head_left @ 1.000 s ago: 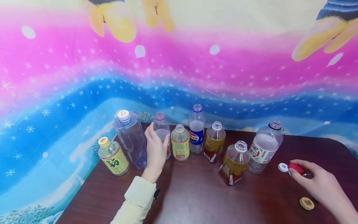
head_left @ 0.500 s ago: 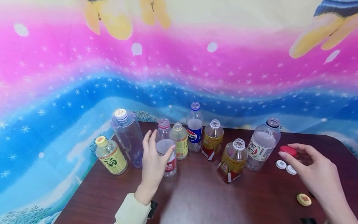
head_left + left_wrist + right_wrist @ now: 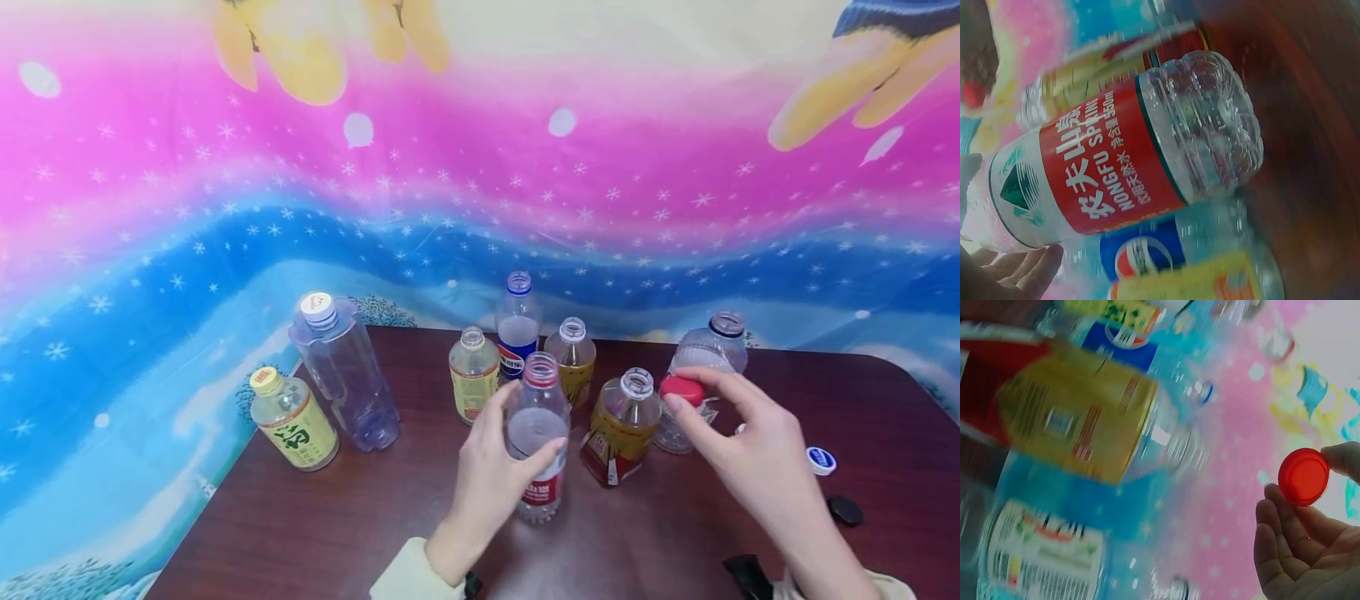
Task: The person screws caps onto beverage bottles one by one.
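My left hand (image 3: 487, 467) grips a clear plastic water bottle (image 3: 543, 492) around its upper body, in front of the row of bottles. Its mouth is uncapped with a pink-red ring at the neck, and its red label (image 3: 1104, 156) faces the left wrist camera. Over to the right, my right hand (image 3: 765, 442) pinches a red bottle cap (image 3: 682, 391) between thumb and fingers. In the right wrist view the hollow inside of the cap (image 3: 1304, 477) shows. Cap and bottle are apart, with a gold-labelled bottle (image 3: 622, 429) standing between them.
Capped bottles, one yellow-labelled (image 3: 300, 425) and one tall and clear (image 3: 348, 375), stand left. Behind are an uncapped yellow-labelled bottle (image 3: 474, 383), a Pepsi bottle (image 3: 517, 333) and another gold-labelled one (image 3: 576, 367). A large clear bottle (image 3: 723, 354) is partly hidden. A blue-and-white cap (image 3: 821, 461) and black cap (image 3: 845, 510) lie right.
My left hand has brought the water bottle out of the row, rightward and nearer to me. The right hand has raised the red cap from beside the other caps and moved left.
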`<control>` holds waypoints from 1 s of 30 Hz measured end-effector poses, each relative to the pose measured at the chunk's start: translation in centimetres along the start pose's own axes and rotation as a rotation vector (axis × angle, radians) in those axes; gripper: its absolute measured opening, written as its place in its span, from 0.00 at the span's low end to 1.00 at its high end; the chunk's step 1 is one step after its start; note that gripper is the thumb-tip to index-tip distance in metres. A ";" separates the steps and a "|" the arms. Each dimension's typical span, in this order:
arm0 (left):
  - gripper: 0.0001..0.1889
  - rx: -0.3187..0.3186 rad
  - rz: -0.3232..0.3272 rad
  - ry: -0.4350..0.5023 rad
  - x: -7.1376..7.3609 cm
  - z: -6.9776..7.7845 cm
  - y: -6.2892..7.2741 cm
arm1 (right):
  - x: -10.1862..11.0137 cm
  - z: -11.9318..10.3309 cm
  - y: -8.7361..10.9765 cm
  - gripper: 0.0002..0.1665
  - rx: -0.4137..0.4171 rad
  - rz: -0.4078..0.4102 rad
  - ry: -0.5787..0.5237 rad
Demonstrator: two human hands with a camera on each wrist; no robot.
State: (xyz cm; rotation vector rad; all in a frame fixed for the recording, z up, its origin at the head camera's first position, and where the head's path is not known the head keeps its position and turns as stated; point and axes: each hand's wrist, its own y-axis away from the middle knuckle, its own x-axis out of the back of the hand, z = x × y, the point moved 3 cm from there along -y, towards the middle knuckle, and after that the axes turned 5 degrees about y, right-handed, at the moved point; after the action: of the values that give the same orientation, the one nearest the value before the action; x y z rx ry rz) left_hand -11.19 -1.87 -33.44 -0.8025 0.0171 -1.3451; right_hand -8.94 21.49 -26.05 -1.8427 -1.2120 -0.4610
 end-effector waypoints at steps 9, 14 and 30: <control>0.37 -0.027 -0.114 0.046 -2.7 0.6 1.0 | -1.9 -3.7 0.3 0.21 0.105 -0.008 -0.099; 0.37 -0.095 -0.083 0.024 -3.2 0.5 1.2 | -3.0 -4.9 0.1 0.21 0.179 -0.010 -0.140; 0.37 -0.090 -0.097 0.069 -3.9 0.3 1.3 | -4.2 -5.5 0.0 0.20 0.197 -0.050 -0.172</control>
State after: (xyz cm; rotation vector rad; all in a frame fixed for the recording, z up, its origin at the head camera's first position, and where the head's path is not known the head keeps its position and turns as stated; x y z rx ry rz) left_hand -10.97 1.64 -35.53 -0.8409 0.0945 -1.4715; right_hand -10.12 14.63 -25.84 -1.7127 -1.3705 -0.2047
